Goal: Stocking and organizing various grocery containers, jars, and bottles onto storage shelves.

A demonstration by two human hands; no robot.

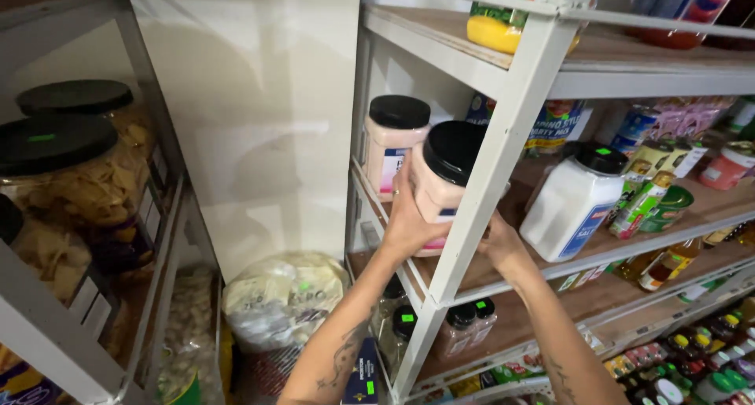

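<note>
The person's left hand (pixel 409 224) wraps around a pink jar (pixel 442 186) with a black lid, and the right hand (pixel 503 246) cups it from the other side, so the jar sits low on the shelf (pixel 566 252) but is not let go yet. It stands just beside a second pink jar (pixel 393 141). A white shelf post (pixel 491 185) hides part of the held jar and the right hand's fingers.

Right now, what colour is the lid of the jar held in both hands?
Black. The lid tops a pale pink jar, clearest in the head view.
</note>
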